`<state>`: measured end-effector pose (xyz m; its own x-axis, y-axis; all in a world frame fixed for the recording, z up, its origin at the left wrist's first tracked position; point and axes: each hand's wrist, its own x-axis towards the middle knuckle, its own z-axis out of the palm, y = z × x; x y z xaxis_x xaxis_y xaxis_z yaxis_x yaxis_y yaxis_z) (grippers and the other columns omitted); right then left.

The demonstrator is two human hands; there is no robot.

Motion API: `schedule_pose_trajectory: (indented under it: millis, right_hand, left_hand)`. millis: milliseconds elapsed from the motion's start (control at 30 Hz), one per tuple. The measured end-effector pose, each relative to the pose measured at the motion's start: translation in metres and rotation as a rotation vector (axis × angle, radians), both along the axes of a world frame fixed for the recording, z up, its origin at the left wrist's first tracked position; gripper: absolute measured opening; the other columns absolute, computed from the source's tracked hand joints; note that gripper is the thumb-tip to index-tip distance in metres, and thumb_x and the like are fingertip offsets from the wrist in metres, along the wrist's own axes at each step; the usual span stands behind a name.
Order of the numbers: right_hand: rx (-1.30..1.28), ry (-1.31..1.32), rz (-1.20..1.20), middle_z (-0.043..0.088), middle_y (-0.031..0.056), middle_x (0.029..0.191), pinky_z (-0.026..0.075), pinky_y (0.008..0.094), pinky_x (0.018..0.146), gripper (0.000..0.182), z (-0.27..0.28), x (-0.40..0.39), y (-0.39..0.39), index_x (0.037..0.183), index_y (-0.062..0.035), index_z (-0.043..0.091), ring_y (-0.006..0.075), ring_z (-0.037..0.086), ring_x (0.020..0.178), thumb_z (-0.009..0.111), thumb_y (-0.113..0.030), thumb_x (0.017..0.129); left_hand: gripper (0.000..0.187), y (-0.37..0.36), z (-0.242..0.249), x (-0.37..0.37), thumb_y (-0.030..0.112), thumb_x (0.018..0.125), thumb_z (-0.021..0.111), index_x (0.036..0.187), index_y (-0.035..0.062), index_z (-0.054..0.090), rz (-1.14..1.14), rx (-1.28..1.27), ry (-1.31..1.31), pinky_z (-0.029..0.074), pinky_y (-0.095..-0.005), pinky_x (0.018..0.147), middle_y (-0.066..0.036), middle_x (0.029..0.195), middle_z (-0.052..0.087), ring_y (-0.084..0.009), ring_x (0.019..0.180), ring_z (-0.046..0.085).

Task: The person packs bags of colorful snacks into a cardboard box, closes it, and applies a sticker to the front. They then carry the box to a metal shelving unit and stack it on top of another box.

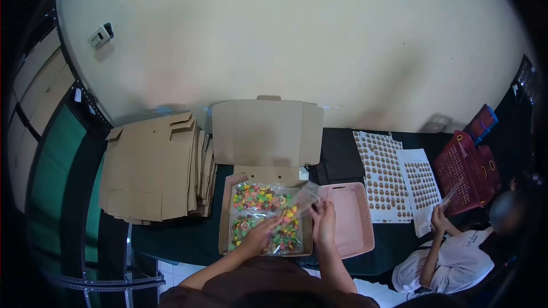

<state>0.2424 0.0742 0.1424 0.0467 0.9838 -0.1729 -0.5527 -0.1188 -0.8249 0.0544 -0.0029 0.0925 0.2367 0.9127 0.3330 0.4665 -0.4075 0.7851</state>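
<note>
An open cardboard box point(223, 234) stands in front of me with its lid up. Inside lie several clear bags of multicoloured candies point(257, 197), red, yellow, green and brown. Above the box's right half, one more clear plastic bag of candies point(290, 212) is held up at a tilt. My left hand point(261, 238) closes on its lower left side, partly covering the bags below. My right hand point(325, 222) has its fingers closed at the bag's right edge, near the loose upper plastic.
Beside the box is a pink plastic basket point(349, 211). A stack of flattened cardboard boxes point(148, 171) lies left. Sticker sheets point(385, 174) and a maroon basket point(459, 168) are at right. Another person point(451, 262) sits there, holding a small clear bag.
</note>
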Motion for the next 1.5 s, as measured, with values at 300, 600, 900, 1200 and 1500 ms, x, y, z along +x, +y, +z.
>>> schedule_pose_trajectory:
  millis: [300,600,900,1200,1500]
  right_hand:
    - [0.023,-0.638,0.542,0.065,0.0138,0.093,0.048,0.0316,0.079,0.039,-0.102,0.03,0.011,0.114,0.0031,0.053,0.0214,0.062,0.082,0.064,-0.015,0.081]
    - [0.059,-1.329,0.5,0.062,0.0221,0.085,0.048,0.0384,0.076,0.044,-0.131,0.008,-0.017,0.114,0.0015,0.052,0.0368,0.06,0.081,0.061,-0.013,0.073]
    - [0.404,-1.516,0.021,0.052,0.0238,0.11,0.037,0.0408,0.093,0.046,-0.094,0.012,0.035,0.122,0.0026,0.044,0.0371,0.05,0.103,0.054,-0.01,0.078]
    - [0.204,-1.045,0.124,0.057,0.0182,0.108,0.038,0.0331,0.093,0.036,-0.12,-0.003,0.082,0.12,-0.0037,0.044,0.0291,0.053,0.108,0.042,-0.028,0.093]
    - [0.128,-0.957,0.259,0.064,0.0169,0.101,0.041,0.0325,0.088,0.05,-0.199,0.0,0.164,0.104,0.0007,0.063,0.0242,0.059,0.098,0.032,-0.038,0.096]
  left_hand:
    - [0.039,0.005,-0.066,-0.059,0.025,0.088,0.059,0.114,-0.0022,0.049,0.215,-0.726,-0.846,0.048,-0.0238,0.069,-0.005,0.095,0.059,-0.0081,0.085,0.055]
    - [0.089,-0.01,-0.101,-0.057,0.015,0.075,0.067,0.141,0.0075,0.008,0.512,-0.476,-0.117,0.033,-0.0429,0.099,-0.028,0.127,0.038,-0.0414,0.117,0.04]
    - [0.061,0.034,-0.031,-0.084,0.008,0.076,0.06,0.132,0.0041,0.034,0.659,-0.063,0.288,0.027,-0.0481,0.102,-0.026,0.135,0.026,-0.0437,0.124,0.026]
    - [0.082,0.078,-0.105,-0.114,0.008,0.073,0.062,0.139,0.0028,0.014,0.493,-0.293,-0.146,0.03,-0.0371,0.103,-0.025,0.135,0.033,-0.0356,0.126,0.035]
    - [0.041,0.142,-0.117,-0.127,0.021,0.082,0.058,0.114,-0.0017,0.045,0.497,-0.439,-0.248,0.041,-0.0361,0.09,-0.021,0.109,0.055,-0.0324,0.106,0.052]
